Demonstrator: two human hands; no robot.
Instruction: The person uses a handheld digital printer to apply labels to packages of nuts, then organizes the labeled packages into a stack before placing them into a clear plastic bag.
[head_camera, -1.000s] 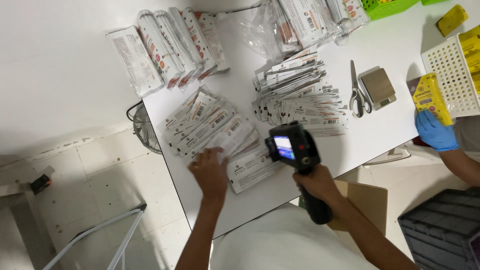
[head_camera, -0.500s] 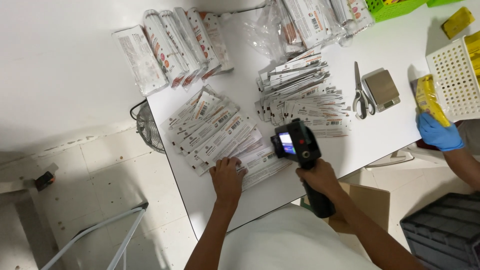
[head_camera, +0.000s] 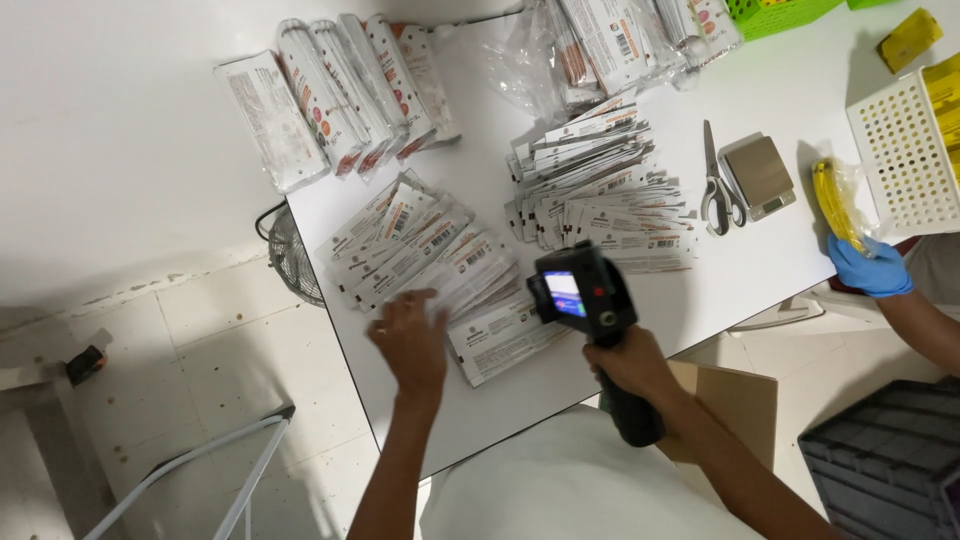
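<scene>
My right hand (head_camera: 628, 362) grips the handle of a black handheld printer gun (head_camera: 585, 292) with a small lit screen, held above the near edge of the white table (head_camera: 770, 255). My left hand (head_camera: 410, 340) is spread flat, fingers apart, on the near end of a fanned row of flat white sachets (head_camera: 420, 250); it is blurred. One sachet (head_camera: 500, 340) lies apart, just right of that hand and under the gun. A second heap of the same sachets (head_camera: 595, 185) lies farther back.
Clear bags of packed sachets (head_camera: 335, 95) line the table's far left. Scissors (head_camera: 713, 185) and a small scale (head_camera: 758, 175) lie to the right. Another person's blue-gloved hand (head_camera: 865, 265) holds a yellow packet (head_camera: 835, 205) beside a white perforated basket (head_camera: 900, 150). A fan (head_camera: 290, 255) stands below.
My left hand has slid left and back off the nearest sachets to the row's end. The gun shifted slightly left. The gloved hand turned the yellow packet edge-on.
</scene>
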